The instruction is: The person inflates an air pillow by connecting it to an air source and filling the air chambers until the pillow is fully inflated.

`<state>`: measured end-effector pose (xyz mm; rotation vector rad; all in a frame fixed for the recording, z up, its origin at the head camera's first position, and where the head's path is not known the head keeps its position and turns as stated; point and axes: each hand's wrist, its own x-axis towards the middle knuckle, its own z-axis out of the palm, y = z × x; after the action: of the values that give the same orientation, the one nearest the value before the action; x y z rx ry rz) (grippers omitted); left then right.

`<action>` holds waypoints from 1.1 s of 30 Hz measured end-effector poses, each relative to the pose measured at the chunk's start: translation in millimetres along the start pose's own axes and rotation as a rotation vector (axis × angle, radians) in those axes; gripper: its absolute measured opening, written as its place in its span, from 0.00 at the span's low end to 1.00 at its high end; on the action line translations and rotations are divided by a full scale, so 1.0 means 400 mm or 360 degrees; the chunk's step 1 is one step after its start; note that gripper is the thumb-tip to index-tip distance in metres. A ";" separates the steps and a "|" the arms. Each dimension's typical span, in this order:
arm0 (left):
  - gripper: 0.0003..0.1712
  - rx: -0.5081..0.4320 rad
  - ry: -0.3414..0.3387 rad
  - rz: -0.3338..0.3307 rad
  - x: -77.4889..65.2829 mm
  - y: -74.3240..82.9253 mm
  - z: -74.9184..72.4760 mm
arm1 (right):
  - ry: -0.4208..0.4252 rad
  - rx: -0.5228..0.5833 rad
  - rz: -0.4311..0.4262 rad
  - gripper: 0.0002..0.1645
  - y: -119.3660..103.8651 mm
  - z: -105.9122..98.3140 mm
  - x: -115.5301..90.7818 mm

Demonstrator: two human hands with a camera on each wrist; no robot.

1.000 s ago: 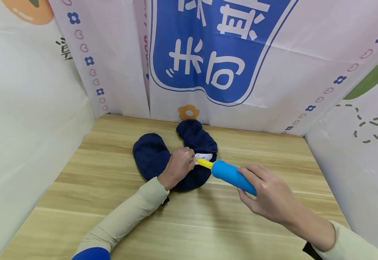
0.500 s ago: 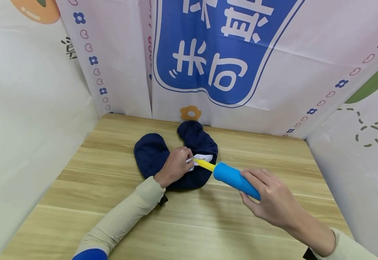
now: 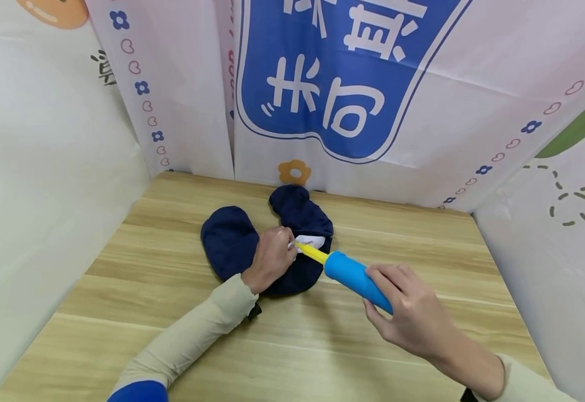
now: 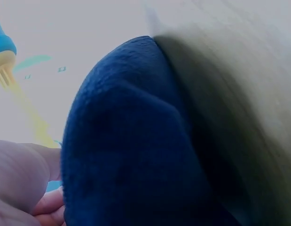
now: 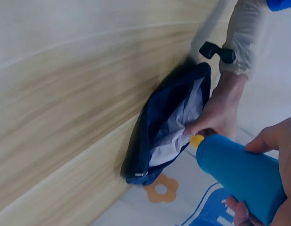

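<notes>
A navy U-shaped neck pillow (image 3: 227, 240) lies on the table with its seam unzipped, and white inner material (image 3: 311, 241) shows in the gap. My left hand (image 3: 272, 254) pinches this white material beside the tip of a yellow nozzle (image 3: 311, 252). The nozzle belongs to a blue hand pump (image 3: 355, 276), whose barrel my right hand (image 3: 413, 312) grips from behind. In the right wrist view the white lining (image 5: 176, 132) bulges from the opening, near a small zipper pull (image 5: 141, 174). Navy fabric (image 4: 126, 141) fills most of the left wrist view. The left fingertips are partly hidden.
The wood-grain table (image 3: 146, 329) is bordered by printed white sheets. A back sheet (image 3: 423, 145) with a blue sign rises right behind the pillow, and side sheets (image 3: 46, 184) close in the left and right.
Both hands, the pump and the pillow have shifted slightly left in the past half second. The left fingers have moved a little at the white material. Both grips stay the same.
</notes>
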<state>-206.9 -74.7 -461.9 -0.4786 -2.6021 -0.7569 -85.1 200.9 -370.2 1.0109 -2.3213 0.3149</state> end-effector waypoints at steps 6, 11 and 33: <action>0.03 -0.0021 0.0012 -0.0050 0.002 -0.004 -0.003 | 0.0033 -0.0055 -0.0034 0.35 -0.021 0.016 0.002; 0.03 -0.0054 0.0028 -0.0031 0.000 -0.018 -0.010 | 0.0058 0.0010 -0.0019 0.36 -0.009 0.026 -0.004; 0.04 -0.0072 0.0126 -0.0150 -0.010 -0.030 -0.009 | 0.0112 0.0204 0.0126 0.27 0.028 0.091 -0.036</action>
<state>-207.8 -87.1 -466.1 -0.3338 -2.5535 -0.8492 -100.7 201.7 -407.6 0.9535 -2.3050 0.5284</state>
